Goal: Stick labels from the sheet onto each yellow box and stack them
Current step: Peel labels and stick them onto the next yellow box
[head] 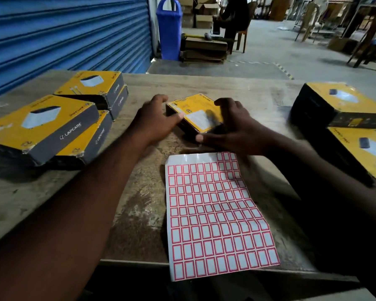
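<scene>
Left grip (156, 118) holds the yellow box (193, 111) mid-desk, right grip (233, 129) too blurred to tell, seemingly labelling it; stacking likely comes next.

this looks like a warehouse or goods store: a blue roller shutter (67, 33) closes the left side, the bare concrete floor (280, 51) carries a yellow-and-black hazard stripe (285, 71), brown cartons (204, 17) are piled at the back near a tall blue bin (169, 29), a person (234, 16) sits there on a chair (241, 39), and identical yellow boxes (41, 120) lie stacked on a rough wooden worktable (139, 203)
</scene>
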Available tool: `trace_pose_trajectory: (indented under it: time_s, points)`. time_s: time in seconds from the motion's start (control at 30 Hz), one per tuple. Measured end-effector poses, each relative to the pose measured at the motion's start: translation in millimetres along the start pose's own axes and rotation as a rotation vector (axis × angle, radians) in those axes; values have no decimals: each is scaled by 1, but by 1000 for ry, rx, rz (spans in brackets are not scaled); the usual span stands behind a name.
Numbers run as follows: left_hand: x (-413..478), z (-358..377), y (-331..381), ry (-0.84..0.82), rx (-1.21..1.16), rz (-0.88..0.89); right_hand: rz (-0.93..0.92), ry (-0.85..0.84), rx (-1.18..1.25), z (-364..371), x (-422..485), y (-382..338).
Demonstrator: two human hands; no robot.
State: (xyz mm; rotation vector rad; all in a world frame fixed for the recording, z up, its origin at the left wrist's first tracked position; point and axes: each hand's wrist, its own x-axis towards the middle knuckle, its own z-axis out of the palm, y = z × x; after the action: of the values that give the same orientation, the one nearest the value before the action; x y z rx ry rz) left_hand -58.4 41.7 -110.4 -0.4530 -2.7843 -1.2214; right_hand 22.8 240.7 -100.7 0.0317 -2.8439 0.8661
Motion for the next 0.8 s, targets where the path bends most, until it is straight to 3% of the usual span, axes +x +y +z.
trace_pose_trajectory:
  time_s: [0.1, 0.3, 0.43, 0.6, 0.8]
  points:
    - [-2, -5, 1, -68, -157, -51, -31, 86, -49, 7, -1, -8]
    - [-3, -12, 3, -90, -353, -145, -30, -59, 104, -15, 0, 12]
    - [-10, -5, 14, -146, -465, -176, -7, -60, -143, -20, 8, 18]
    - [-15, -3, 21, -274, -623, -200, -66, -98, -68, -34, 6, 31]
    - [-10, -8, 18, -168, -643, -153, -206, -92, 18, -35, 2, 20]
